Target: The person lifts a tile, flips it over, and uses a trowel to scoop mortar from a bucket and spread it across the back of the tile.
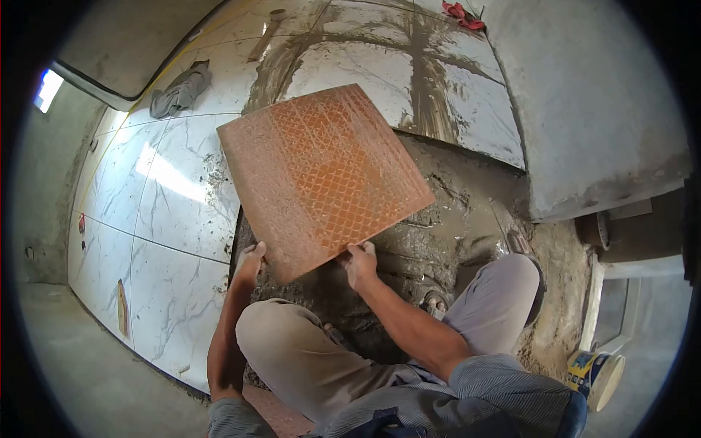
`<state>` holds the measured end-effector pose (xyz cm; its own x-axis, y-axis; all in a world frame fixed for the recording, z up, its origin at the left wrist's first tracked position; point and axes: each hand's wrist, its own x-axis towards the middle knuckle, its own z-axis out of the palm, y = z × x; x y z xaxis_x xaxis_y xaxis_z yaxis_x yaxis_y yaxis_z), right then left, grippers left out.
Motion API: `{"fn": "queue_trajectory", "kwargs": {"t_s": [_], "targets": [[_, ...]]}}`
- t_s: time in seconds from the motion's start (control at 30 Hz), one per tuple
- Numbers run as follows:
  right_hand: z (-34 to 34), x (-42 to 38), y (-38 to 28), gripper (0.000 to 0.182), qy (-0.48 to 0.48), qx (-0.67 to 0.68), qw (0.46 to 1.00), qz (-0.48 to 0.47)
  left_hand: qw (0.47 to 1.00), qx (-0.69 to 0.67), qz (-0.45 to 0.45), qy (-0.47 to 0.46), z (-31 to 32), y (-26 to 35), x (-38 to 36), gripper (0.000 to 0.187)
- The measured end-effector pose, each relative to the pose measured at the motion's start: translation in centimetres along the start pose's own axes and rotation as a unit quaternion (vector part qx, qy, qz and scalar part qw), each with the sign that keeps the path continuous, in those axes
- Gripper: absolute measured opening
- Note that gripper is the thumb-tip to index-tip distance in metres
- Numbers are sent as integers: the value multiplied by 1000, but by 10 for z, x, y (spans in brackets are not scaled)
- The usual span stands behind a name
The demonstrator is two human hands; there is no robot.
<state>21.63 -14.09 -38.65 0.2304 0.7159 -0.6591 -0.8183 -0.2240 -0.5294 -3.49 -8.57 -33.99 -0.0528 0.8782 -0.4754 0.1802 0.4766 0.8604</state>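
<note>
A large square floor tile (328,182) is held up at a tilt, its reddish-orange, grid-ridged back toward me. My left hand (252,261) grips the tile's lower left edge. Along the near edge, my right hand (359,264) has its fingers curled round the rim, partly hidden by the tile. Beneath and beyond it lies wet grey mortar (467,197). White marbled tiles (175,168) are laid to the left, and more laid tiles (358,69) at the far side carry smears of mortar along their joints.
A grey cloth (182,91) and a long-handled mallet-like tool (266,35) lie on the far tiles. A strip of wood (122,308) is at the left. A red cloth (465,14) sits by the wall (591,109). At right is a bucket (602,379). My knees flank the mortar.
</note>
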Motion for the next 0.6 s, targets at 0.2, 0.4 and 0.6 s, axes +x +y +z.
{"fn": "queue_trajectory", "kwargs": {"t_s": [0.2,0.4,0.6], "targets": [[-50,35,-31,21,69,32,990,-122,985,-57,-74,-146,61,0,-33,28],[-88,45,-97,18,59,40,982,-177,956,-116,-82,-255,129,11,-63,29],[-112,5,-142,25,-7,13,993,-116,904,-155,-67,-394,195,12,-68,32]]}}
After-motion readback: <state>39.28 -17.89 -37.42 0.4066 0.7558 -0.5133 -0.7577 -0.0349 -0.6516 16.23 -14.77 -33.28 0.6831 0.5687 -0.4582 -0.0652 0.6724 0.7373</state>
